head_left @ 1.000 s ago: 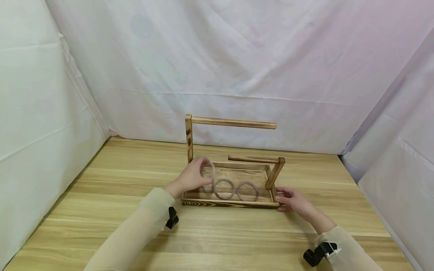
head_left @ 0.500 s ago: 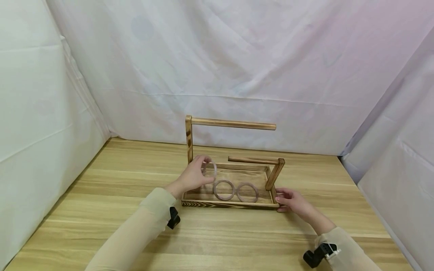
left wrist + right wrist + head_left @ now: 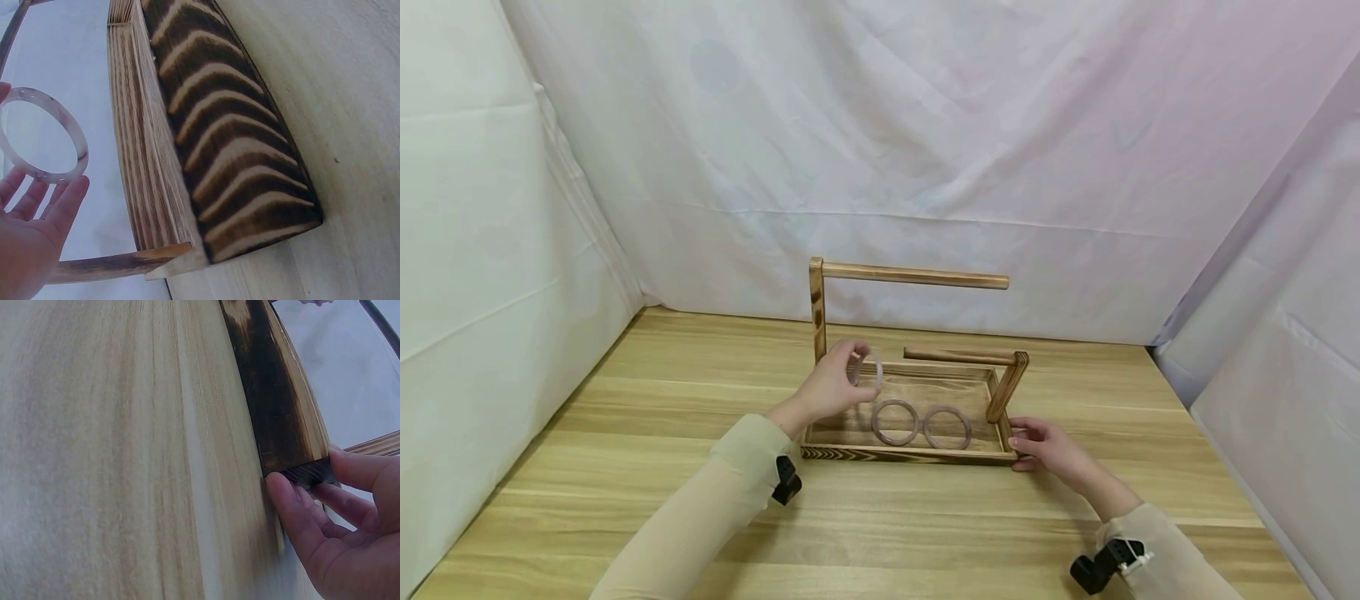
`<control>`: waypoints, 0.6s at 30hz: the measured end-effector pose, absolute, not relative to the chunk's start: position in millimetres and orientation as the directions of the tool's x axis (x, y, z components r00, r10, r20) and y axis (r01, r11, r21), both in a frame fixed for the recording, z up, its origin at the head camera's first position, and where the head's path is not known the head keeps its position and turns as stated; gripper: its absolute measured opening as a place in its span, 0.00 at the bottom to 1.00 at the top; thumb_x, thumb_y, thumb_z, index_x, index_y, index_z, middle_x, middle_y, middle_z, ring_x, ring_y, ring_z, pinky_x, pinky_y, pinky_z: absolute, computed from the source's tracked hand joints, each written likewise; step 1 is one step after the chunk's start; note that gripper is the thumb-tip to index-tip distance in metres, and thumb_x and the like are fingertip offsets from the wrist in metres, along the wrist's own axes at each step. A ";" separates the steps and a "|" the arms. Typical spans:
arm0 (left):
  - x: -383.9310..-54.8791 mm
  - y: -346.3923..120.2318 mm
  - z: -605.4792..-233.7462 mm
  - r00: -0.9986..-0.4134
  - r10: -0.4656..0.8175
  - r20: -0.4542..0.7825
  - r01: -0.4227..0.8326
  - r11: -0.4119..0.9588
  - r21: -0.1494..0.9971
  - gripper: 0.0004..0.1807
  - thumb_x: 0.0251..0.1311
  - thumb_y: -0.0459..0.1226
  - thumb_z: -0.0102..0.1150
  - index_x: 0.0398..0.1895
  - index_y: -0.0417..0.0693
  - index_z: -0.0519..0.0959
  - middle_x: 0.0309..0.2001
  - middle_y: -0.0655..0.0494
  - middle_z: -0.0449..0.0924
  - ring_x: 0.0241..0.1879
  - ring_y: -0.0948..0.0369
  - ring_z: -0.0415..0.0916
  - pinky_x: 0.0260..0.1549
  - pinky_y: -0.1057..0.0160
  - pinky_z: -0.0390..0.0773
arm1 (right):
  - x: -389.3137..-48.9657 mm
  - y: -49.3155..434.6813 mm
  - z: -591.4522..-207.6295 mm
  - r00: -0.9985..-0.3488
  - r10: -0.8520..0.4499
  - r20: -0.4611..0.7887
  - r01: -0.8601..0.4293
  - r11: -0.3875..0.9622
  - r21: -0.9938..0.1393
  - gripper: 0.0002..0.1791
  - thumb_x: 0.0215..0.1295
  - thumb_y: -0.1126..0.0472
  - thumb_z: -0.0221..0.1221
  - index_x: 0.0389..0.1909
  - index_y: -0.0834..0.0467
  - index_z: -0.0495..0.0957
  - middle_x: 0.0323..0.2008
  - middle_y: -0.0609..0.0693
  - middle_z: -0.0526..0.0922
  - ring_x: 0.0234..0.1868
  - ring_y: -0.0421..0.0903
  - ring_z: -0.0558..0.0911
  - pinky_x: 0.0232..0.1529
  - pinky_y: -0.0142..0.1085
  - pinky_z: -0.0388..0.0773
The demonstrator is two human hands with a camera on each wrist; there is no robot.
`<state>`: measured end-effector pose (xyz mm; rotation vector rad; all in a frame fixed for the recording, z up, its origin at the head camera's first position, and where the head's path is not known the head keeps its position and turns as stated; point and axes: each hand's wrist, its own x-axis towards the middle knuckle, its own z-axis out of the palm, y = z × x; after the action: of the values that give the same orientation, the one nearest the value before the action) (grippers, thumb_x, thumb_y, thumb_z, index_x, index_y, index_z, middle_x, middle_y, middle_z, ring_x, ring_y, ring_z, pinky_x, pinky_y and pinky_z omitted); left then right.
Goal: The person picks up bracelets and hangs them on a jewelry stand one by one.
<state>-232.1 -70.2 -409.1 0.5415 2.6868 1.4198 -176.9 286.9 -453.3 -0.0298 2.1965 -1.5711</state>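
Observation:
In the head view my left hand (image 3: 835, 382) pinches a pale, translucent bangle (image 3: 880, 372) by its edge, above the left part of a wooden jewelry stand's tray (image 3: 910, 454). The left wrist view shows the bangle (image 3: 74, 131) tilted, thumb and fingertips on opposite sides of its rim. Two more purplish bangles, a left one (image 3: 895, 402) and a right one (image 3: 947, 408), are side by side within the tray near its front wall. My right hand (image 3: 1048, 450) grips the tray's right front corner; in the right wrist view, its thumb and fingers (image 3: 290, 506) are around the tray's end (image 3: 306, 472).
A long upper rod (image 3: 917, 275) extends right from the stand's tall left post (image 3: 817, 308). A shorter lower rod (image 3: 958, 357) extends left from the slanted right post (image 3: 1007, 387). The wood-grain table (image 3: 880, 533) is bordered by pale cloth (image 3: 925, 125) behind and on both sides.
My left hand has risen slightly with the bangle, away from the tray floor. The right hand and the two bangles in the tray stay in place.

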 end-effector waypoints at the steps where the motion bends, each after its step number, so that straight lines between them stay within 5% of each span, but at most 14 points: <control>1: -231.9 -70.1 -408.7 -0.937 0.331 0.115 0.281 0.515 0.810 0.34 0.47 0.38 0.67 0.59 0.43 0.65 0.56 0.47 0.68 0.51 0.51 0.70 0.51 0.53 0.75 | -176.8 286.9 -453.3 -0.904 -0.265 -0.335 0.232 0.355 -0.906 0.32 0.68 0.66 0.51 0.66 0.78 0.50 0.51 0.68 0.70 0.38 0.39 0.76 0.41 0.37 0.83; 9: -232.5 -68.2 -405.7 -0.938 0.328 0.112 0.256 0.437 0.862 0.33 0.48 0.35 0.66 0.58 0.44 0.65 0.55 0.48 0.67 0.54 0.45 0.71 0.52 0.56 0.77 | -177.1 287.2 -450.8 -0.902 -0.278 -0.331 0.227 0.349 -0.909 0.33 0.68 0.65 0.51 0.65 0.78 0.49 0.44 0.57 0.73 0.37 0.38 0.76 0.41 0.36 0.83; 18: -233.7 -65.4 -402.9 -0.926 0.348 0.147 0.287 0.392 0.874 0.32 0.49 0.35 0.66 0.58 0.42 0.64 0.55 0.46 0.66 0.55 0.44 0.69 0.56 0.50 0.74 | -178.5 287.1 -450.3 -0.900 -0.276 -0.337 0.233 0.349 -0.908 0.33 0.68 0.65 0.51 0.66 0.78 0.48 0.44 0.56 0.72 0.36 0.37 0.75 0.41 0.36 0.82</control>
<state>-233.7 -65.4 -402.9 0.5869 2.5712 1.5951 -178.5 287.1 -450.3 -0.0372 2.1828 -1.5746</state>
